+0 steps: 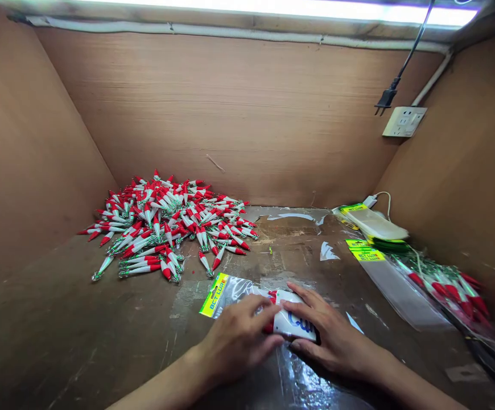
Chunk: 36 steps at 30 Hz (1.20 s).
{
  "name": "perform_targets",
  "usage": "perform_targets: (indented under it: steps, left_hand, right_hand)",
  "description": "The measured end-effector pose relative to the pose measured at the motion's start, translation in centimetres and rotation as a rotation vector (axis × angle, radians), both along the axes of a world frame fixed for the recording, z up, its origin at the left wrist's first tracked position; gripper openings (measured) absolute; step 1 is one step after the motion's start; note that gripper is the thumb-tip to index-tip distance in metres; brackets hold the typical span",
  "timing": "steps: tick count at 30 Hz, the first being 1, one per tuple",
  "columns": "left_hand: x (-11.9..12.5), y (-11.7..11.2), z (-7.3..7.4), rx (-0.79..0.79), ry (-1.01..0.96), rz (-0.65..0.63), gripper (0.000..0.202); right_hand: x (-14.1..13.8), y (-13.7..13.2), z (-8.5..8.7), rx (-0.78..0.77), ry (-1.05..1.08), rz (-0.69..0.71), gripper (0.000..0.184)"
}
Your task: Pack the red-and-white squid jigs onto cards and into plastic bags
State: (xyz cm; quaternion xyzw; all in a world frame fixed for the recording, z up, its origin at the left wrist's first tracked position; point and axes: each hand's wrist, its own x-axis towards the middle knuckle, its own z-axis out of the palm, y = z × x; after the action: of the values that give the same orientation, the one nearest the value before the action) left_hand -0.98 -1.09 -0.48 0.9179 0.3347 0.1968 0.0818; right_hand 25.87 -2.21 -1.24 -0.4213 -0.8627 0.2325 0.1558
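A clear plastic bag with a yellow-green header card lies flat on the worn wooden worktop near the front. Red-and-white lures and a white printed card sit inside it. My left hand presses on the bag's middle with curled fingers. My right hand lies on the bag's right end, its fingers over the white card, thumb at the card's lower edge. Both hands pinch the bag's contents between them.
A big heap of red-and-white lures lies at the back left. On the right are a stack of empty header bags, a filled bag and loose film. Wooden walls enclose three sides; a socket hangs on the right wall.
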Motion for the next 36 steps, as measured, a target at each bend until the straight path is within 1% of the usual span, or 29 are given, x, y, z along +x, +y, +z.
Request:
perform_targets:
  steps: [1, 2, 3, 6, 8, 11, 13, 15, 18, 21, 22, 24, 26, 27, 29, 30, 31, 32, 34, 36]
  left_hand:
    - [-0.6, 0.6, 0.1, -0.040, -0.017, 0.046, 0.058]
    - [-1.3, 1.2, 0.2, -0.071, -0.018, 0.063, 0.068]
    - [-1.9, 1.7, 0.2, -0.107, -0.001, 0.050, 0.074]
    - [-3.0, 2.5, 0.0, -0.196, 0.064, -0.015, 0.077]
    - [-2.9, 2.4, 0.0, -0.213, 0.063, -0.002, 0.080]
    - [-2.0, 2.0, 0.3, -0.208, 0.014, 0.038, 0.095]
    - [-1.4, 1.8, 0.5, -0.205, -0.015, 0.018, 0.104]
    - [-0.8, 1.6, 0.5, -0.210, -0.035, -0.030, 0.105]
    - [-0.2, 1.4, 0.5, -0.228, -0.072, -0.068, 0.097]
    - [-0.5, 1.2, 1.1, -0.244, -0.198, -0.060, 0.090]
    - [-0.9, 1.3, 1.6, -0.271, -0.268, -0.046, 0.088]
    - [-2.1, 1.5, 3.0, -0.385, -0.439, 0.000, 0.082]
    - [-3.8, 1.8, 4.5, -0.539, -0.662, 0.013, 0.075]
    - [-4.7, 1.9, 5.1, -0.598, -0.796, -0.021, 0.073]
    - [-6.0, 2.1, 5.9, -0.678, -0.996, -0.161, 0.077]
    - [-6.4, 2.1, 6.1, -0.718, -1.052, -0.241, 0.081]
    - [-6.6, 2.1, 6.1, -0.768, -1.069, -0.313, 0.083]
    - [-6.6, 2.1, 6.1, -0.824, -1.055, -0.369, 0.084]
    - [-6.3, 2.0, 5.9, -0.927, -0.992, -0.441, 0.084]
    - [-5.9, 1.8, 6.1, -0.963, -0.929, -0.454, 0.083]
  right_hand:
    - [0.0, 0.1, 0.0, 0.004, 0.005, -0.008, 0.065]
    - [0.0, 0.1, 0.0, 0.008, 0.010, -0.011, 0.065]
    - [0.0, 0.2, 0.0, 0.011, 0.016, -0.011, 0.065]
    - [0.1, 0.5, -0.3, 0.022, 0.057, -0.004, 0.066]
    - [0.2, 0.7, -0.5, 0.035, 0.092, 0.003, 0.065]
    - [0.2, 0.6, -0.4, 0.058, 0.122, 0.025, 0.066]
    - [-0.1, 0.3, -0.1, 0.080, 0.113, 0.048, 0.067]
    - [-0.9, -0.1, 0.6, 0.113, 0.104, 0.078, 0.066]
    - [-3.0, -0.4, 2.6, 0.156, 0.128, 0.087, 0.066]
    - [-5.6, -0.2, 6.1, 0.221, 0.192, 0.084, 0.074]
    - [-6.4, 0.0, 7.5, 0.261, 0.230, 0.090, 0.078]
    - [-7.7, 0.5, 10.5, 0.358, 0.343, 0.084, 0.084]
    - [-8.5, 1.2, 13.0, 0.435, 0.505, 0.024, 0.080]
    - [-8.8, 1.6, 13.9, 0.448, 0.590, -0.011, 0.074]
    - [-9.1, 2.3, 14.7, 0.395, 0.705, -0.042, 0.062]
    - [-9.3, 2.7, 14.7, 0.328, 0.725, -0.024, 0.060]
    - [-9.5, 3.0, 14.5, 0.246, 0.726, 0.012, 0.059]
    - [-9.7, 3.3, 14.1, 0.156, 0.720, 0.058, 0.061]
    - [-10.1, 3.7, 13.4, 0.005, 0.733, 0.142, 0.065]
    - [-10.4, 3.7, 13.0, -0.071, 0.786, 0.175, 0.070]
